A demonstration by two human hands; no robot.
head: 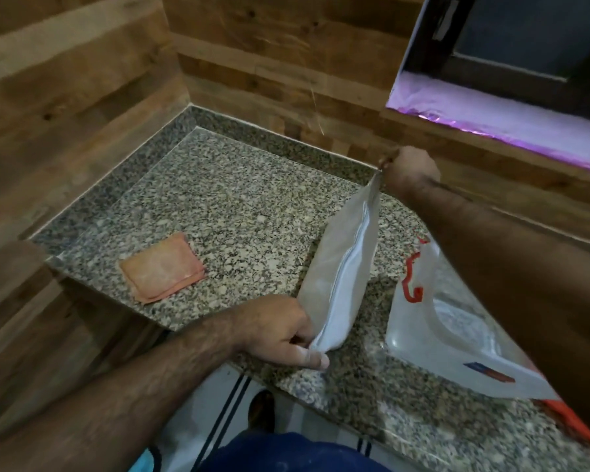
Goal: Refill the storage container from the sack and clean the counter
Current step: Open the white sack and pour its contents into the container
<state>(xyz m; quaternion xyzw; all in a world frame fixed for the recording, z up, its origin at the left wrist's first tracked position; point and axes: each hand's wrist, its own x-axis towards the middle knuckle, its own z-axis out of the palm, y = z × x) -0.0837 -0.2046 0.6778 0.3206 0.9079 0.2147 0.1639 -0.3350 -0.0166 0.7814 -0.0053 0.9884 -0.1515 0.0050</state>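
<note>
A whitish, translucent sack (341,267) is stretched lengthwise above the speckled granite counter (239,206). My left hand (283,332) pinches its near lower corner by the counter's front edge. My right hand (409,168) grips its far upper corner, raised near the back wall. White contents show along the sack's lower fold. To the right stands a clear plastic storage container (450,328) with red markings and a small label, partly hidden behind my right forearm. A folded orange cloth (162,267) lies flat on the counter's left part.
Wood-panelled walls close the counter at the left and the back. A window sill with a pink covering (491,110) sits at the upper right. Something orange (573,420) lies at the counter's right edge. Tiled floor and my foot show below the front edge.
</note>
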